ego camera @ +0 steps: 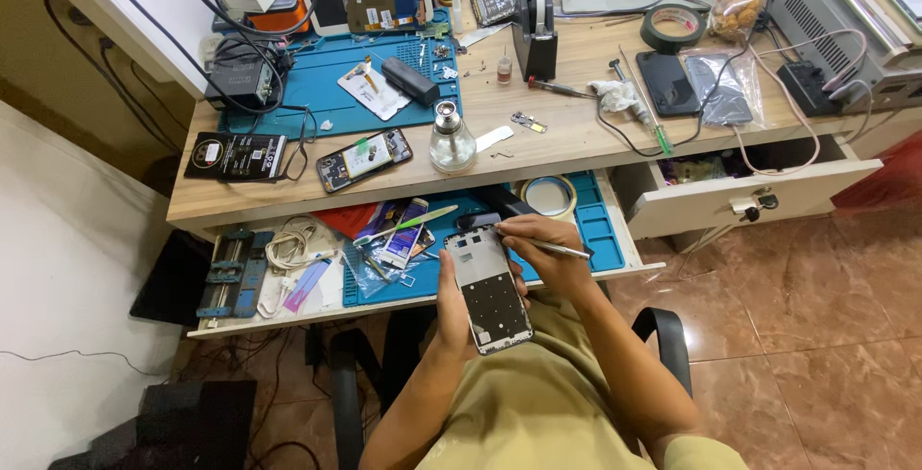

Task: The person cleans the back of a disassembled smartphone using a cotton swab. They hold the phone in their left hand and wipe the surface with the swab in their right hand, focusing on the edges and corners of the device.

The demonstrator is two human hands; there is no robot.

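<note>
Resting in left hand (451,309): bare white phone frame (490,299), face-up.

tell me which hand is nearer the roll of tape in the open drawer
Right. The right hand sits just below the tape roll; the left hand is lower, gripping the phone frame.

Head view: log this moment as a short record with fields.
left hand: left hand holds a white rectangular phone frame upright over the lap
right hand: right hand grips a thin metal tool, tip at the frame's top edge
below hands: blue work mat in a pulled-out white drawer
desk: opened phone, glass bottle, black tape roll on the wooden desk
</note>
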